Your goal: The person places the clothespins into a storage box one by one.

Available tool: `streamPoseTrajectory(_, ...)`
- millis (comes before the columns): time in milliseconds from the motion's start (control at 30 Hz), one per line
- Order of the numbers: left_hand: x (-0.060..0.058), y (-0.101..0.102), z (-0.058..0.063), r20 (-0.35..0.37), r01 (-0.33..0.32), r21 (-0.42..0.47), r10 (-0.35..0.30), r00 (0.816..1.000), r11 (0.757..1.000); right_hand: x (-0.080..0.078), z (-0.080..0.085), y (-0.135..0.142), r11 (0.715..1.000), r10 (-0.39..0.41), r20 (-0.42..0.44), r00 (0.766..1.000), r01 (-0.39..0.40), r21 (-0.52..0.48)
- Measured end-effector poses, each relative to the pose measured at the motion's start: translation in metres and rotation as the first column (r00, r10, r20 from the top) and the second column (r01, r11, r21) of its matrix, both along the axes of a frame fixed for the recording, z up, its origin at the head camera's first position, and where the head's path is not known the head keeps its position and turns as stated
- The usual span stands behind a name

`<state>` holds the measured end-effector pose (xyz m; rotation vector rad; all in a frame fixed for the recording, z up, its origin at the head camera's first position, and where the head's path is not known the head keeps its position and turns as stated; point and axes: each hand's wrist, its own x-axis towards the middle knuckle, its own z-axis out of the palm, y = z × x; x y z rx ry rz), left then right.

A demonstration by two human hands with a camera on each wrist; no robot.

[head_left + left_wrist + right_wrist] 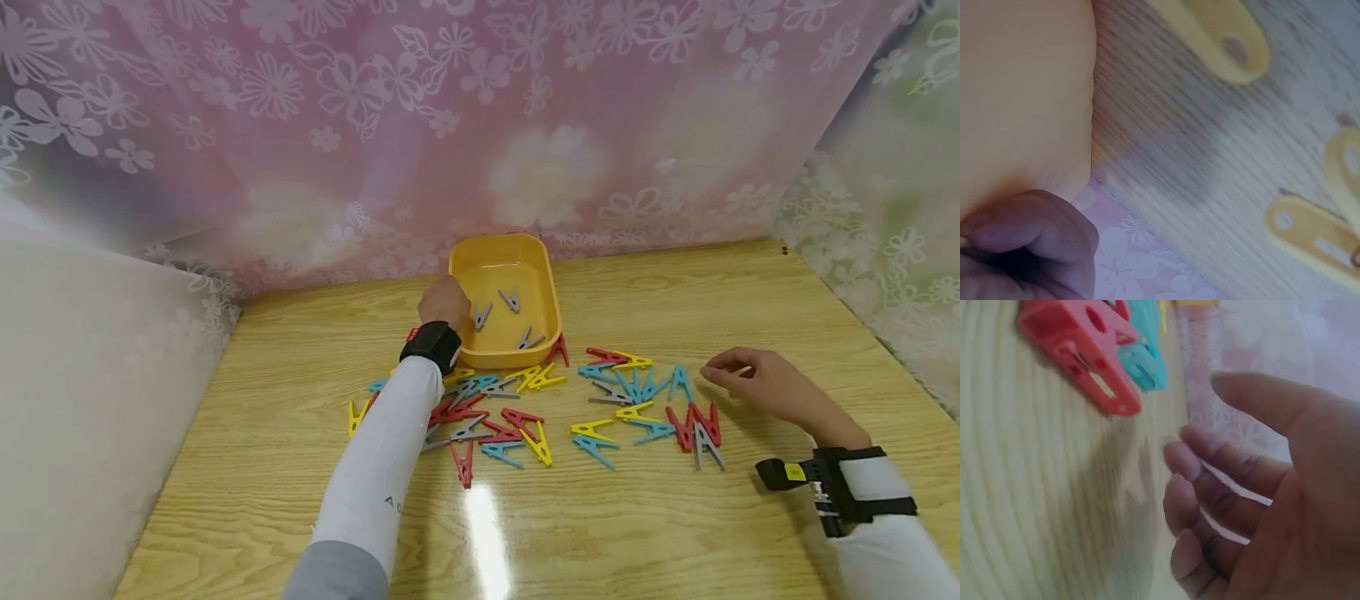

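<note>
My left hand (445, 302) grips the left rim of a yellow plastic basin (504, 359), its fingers curled and partly hidden in the head view. In the left wrist view those curled fingers (1035, 231) lie against the basin's wall (1022, 94). Inside the basin are three grey clothespins, one of them (512, 301) towards the back. Over the table on the right hovers my right hand (776, 392), holding nothing, its fingers loosely bent. Nearest to it are a blue clothespin (680, 382) and a red clothespin (1085, 353).
Many red, yellow, blue and grey clothespins lie in front of the basin, such as a red clothespin (463, 464) and a yellow clothespin (592, 430). Another red clothespin (561, 349) touches the basin's right corner. A flowered cloth (487, 125) hangs behind the wooden table (637, 525).
</note>
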<state>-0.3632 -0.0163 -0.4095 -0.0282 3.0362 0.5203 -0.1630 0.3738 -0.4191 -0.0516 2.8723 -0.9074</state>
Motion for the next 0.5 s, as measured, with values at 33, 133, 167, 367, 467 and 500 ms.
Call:
streamPoseTrajectory(33, 0.000, 0.000, 0.001, 0.001, -0.002, 0.002, 0.002, 1.000, 1.000, -0.001, 0.000, -0.003, 1.000, 0.004, 0.003, 1.000, -0.004, 0.014)
streamPoseTrajectory(133, 0.000, -0.001, 0.003, 0.003, -0.008, 0.005, 0.008, 1.000, 1.000, -0.002, 0.000, -0.013, 0.999, 0.016, 0.039, 0.999, -0.017, 0.043)
streamPoseTrajectory(167, 0.000, -0.001, 0.003, 0.006, -0.010, 0.006, 0.010, 1.000, 1.000, -0.002, 0.001, -0.017, 0.999, 0.017, 0.056, 0.998, -0.020, 0.048)
streamPoseTrajectory(367, 0.002, -0.002, 0.006, 0.004, -0.016, 0.023, 0.015, 1.000, 1.000, 0.002, 0.002, -0.034, 0.998, 0.019, 0.134, 0.991, -0.027, 0.058)
streamPoseTrajectory(467, 0.004, -0.001, 0.005, 0.000, -0.016, 0.026, 0.016, 1.000, 1.000, 0.004, 0.001, -0.040, 0.997, 0.000, 0.154, 0.988, -0.013, 0.082)
streamPoseTrajectory(500, 0.004, 0.000, 0.005, 0.000, -0.017, 0.027, 0.017, 1.000, 0.999, 0.004, 0.001, -0.041, 0.995, -0.010, 0.155, 0.988, -0.005, 0.096)
